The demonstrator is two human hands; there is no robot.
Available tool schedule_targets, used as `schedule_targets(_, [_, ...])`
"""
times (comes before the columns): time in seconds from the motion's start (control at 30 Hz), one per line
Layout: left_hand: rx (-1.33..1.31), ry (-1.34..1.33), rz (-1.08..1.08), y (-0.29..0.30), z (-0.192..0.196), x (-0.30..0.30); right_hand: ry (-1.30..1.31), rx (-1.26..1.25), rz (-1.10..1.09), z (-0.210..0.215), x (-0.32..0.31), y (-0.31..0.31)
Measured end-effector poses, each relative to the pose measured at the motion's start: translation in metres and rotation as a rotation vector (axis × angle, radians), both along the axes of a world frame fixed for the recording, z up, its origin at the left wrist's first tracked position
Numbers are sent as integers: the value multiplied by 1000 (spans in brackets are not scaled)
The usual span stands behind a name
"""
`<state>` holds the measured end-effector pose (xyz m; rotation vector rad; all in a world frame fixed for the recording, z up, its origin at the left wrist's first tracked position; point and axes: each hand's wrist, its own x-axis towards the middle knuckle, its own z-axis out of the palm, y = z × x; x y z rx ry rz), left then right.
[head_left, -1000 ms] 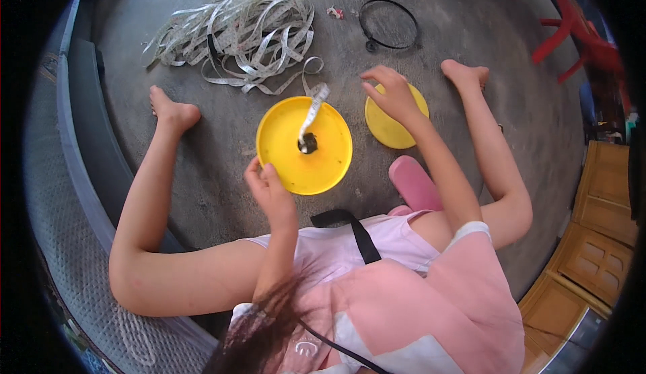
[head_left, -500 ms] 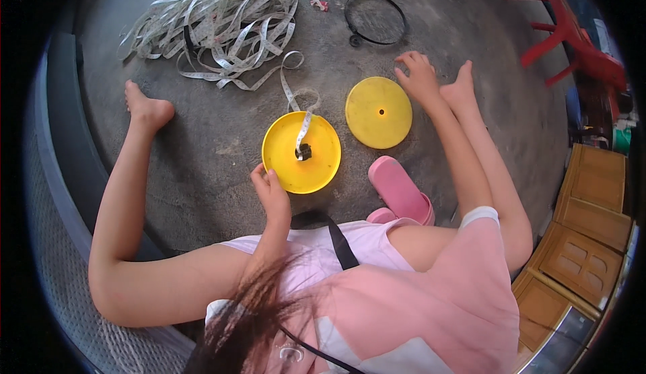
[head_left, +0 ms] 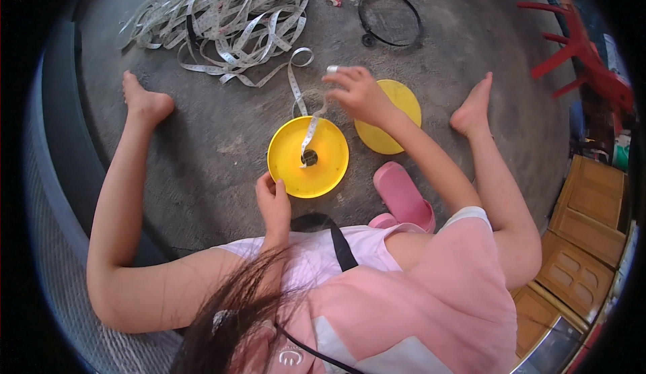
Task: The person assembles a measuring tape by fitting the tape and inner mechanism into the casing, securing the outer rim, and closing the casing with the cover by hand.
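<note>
Left hand [head_left: 274, 202] grips dish [head_left: 330, 162] rim at seven o'clock, right hand [head_left: 360, 96] half-curled by tape [head_left: 310, 132], hold unclear, floor [head_left: 225, 162] stretching toward nine.

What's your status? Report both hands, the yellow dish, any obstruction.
Left hand on rim of yellow dish. Right hand near white tape, grip unclear. Tape crosses dish to dark center. Yellow disc alongside, partly behind right hand.

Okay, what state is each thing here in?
Yellow dish: facing up, rim held by the left hand
White tape: unwound, tangled
Yellow disc: flat, partly covered
Right hand: raised near the tape, grip unclear
Black hoop: lying flat
Pink slippers: unworn
Cabinet doors: apparently shut
</note>
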<state>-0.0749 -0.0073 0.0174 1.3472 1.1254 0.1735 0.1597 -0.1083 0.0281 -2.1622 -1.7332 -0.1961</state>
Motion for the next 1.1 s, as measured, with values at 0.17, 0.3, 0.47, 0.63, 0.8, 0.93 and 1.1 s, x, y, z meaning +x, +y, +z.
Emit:
schedule_targets(0.17, [680, 212, -239, -2, 4, -11, 60, 78, -558, -25, 48, -6])
schedule_targets(0.3, [963, 70, -427, -2, 24, 31, 12, -17, -795, -35, 77, -28])
schedule_targets(0.47, [965, -73, -701, -12, 2, 64, -26, -222, -866, -32, 84, -31])
schedule_targets(0.63, [1054, -82, -666, -6, -2, 65, -172, -104, -619, -36, 81, -25])
schedule_targets(0.8, [1099, -53, -781, -6, -5, 70, -133, 8, -378, 23, 23, -16])
schedule_targets(0.93, [977, -141, -740, 0, -13, 70, 56, -20, -204, 38, -49, -12])
schedule_targets(1.1, [784, -187, -706, 4, -11, 76, 107, -105, -225, 32, -100, -12])
